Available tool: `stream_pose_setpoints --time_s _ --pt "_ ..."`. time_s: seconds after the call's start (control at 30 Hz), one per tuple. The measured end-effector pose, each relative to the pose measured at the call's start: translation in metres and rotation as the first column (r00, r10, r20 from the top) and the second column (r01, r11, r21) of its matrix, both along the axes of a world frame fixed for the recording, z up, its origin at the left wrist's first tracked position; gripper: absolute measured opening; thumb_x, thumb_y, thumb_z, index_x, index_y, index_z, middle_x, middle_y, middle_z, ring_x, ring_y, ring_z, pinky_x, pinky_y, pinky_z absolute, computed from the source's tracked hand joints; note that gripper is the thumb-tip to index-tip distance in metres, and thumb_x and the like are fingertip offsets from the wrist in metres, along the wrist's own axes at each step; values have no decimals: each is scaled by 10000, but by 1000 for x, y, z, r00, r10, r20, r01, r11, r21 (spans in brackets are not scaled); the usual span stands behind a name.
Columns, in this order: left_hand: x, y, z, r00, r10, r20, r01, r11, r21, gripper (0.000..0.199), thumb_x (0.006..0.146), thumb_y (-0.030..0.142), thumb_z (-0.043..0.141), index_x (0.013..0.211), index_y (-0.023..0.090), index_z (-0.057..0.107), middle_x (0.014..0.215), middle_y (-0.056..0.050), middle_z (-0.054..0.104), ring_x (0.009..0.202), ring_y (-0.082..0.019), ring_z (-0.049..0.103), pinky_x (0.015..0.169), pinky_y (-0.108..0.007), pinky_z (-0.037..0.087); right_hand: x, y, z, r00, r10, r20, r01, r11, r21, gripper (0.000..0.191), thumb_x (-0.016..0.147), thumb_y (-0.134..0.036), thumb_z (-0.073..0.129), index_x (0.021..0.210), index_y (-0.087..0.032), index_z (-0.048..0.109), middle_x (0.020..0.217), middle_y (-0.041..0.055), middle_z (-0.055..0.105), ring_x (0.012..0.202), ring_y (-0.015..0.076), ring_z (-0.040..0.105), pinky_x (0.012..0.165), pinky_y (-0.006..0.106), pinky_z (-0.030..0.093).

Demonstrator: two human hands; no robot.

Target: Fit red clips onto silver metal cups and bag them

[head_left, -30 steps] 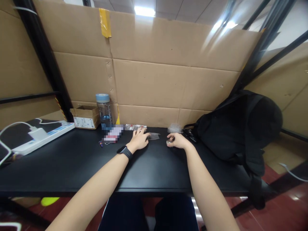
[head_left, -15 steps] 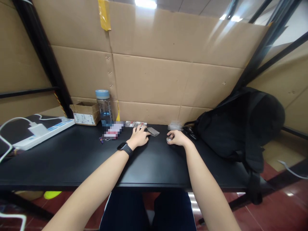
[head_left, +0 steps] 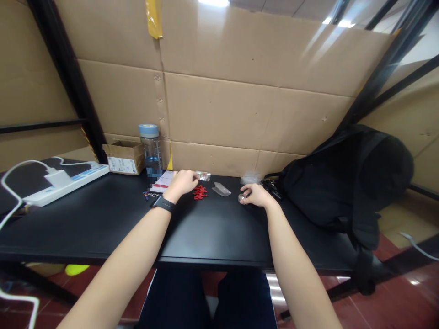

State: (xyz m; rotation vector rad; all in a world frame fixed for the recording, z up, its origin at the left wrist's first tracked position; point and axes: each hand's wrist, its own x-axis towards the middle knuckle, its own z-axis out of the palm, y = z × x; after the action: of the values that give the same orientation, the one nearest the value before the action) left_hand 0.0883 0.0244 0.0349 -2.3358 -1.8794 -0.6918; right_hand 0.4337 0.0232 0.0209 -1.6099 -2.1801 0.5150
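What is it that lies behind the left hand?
Behind the left hand, part of a clear packet shows, with the cardboard wall farther back. Whatever the hand itself covers cannot be seen.

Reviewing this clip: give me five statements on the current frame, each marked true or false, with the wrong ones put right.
1. A dark watch is on the wrist of the left hand. True.
2. The red pieces are in the right hand. False: they lie on the table, near the left hand.
3. The right hand holds a small shiny item. True.
4. The bottle stands left of the cardboard box. False: it stands right of the box.
5. The backpack is white. False: it is black.
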Motion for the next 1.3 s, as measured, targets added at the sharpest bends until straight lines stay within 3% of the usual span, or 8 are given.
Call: stream_pose_setpoints --time_s 0.1,0.3,0.47,0.7,0.83,1.0,1.17,1.3 --pt "-17 7 -6 990 -144 3 143 981 -129 230 842 304 613 976 273 797 1054 -44 799 1010 -269 723 883 -343 505 -1 -1 1 1000 3 7 -3 1000 6 520 604 -245 888 1099 -171 746 945 30 785 806 182 725 724 244 502" --pt "-13 14 -20 987 -161 -6 159 980 -123 239 846 318 648 1027 271 798 1047 -36 800 1001 -240 727 886 -298 513 -1 -5 5 1000 -4 -24 4 1000 -12 496 623 -229 883 1096 -162 747 951 38 794 801 183 739 712 235 519" --pt "-3 13 -25 985 -163 -59 157 983 -90 195 871 341 632 951 299 805 1018 -22 801 1005 -262 724 894 -339 497 4 0 2 995 -15 -103 17 1000 18 509 640 -287 902 1107 -160 748 986 68 794 868 207 754 778 250 555" --pt "-2 16 -30 983 -178 -50 174 982 -79 175 839 417 684 901 308 806 1006 -27 796 1011 -255 706 916 -339 462 4 6 -6 963 -13 -270 19 1000 19 514 658 -299 896 1124 -158 730 1076 102 778 828 205 757 723 266 591" --pt "2 14 -30 982 -183 -38 181 982 -55 115 811 347 700 845 294 796 985 -32 792 987 -254 698 939 -369 446 -2 5 -3 936 42 -349 -14 996 83 500 688 -230 866 1157 -157 706 1134 122 762 838 192 738 763 296 600" --pt "8 10 -30 981 -195 -19 193 978 -81 111 815 278 671 761 260 766 930 -42 783 949 -250 682 952 -388 430 -9 4 -3 939 102 -328 -55 987 150 516 678 -195 854 1170 -178 701 1121 100 759 881 186 704 846 328 586" --pt "7 10 -28 981 -191 -25 190 981 -36 136 867 294 630 801 259 744 987 -46 773 1053 -271 667 990 -411 406 -13 3 -4 931 114 -348 -62 986 157 550 666 -213 847 1192 -193 688 1133 91 739 900 188 692 838 334 586" --pt "7 10 -22 961 -254 111 250 967 52 135 925 314 584 926 243 699 976 -37 770 980 -233 695 940 -358 444 -16 1 -2 887 129 -443 -85 989 118 575 666 -247 848 1209 -184 668 1145 108 726 893 191 704 791 325 600"
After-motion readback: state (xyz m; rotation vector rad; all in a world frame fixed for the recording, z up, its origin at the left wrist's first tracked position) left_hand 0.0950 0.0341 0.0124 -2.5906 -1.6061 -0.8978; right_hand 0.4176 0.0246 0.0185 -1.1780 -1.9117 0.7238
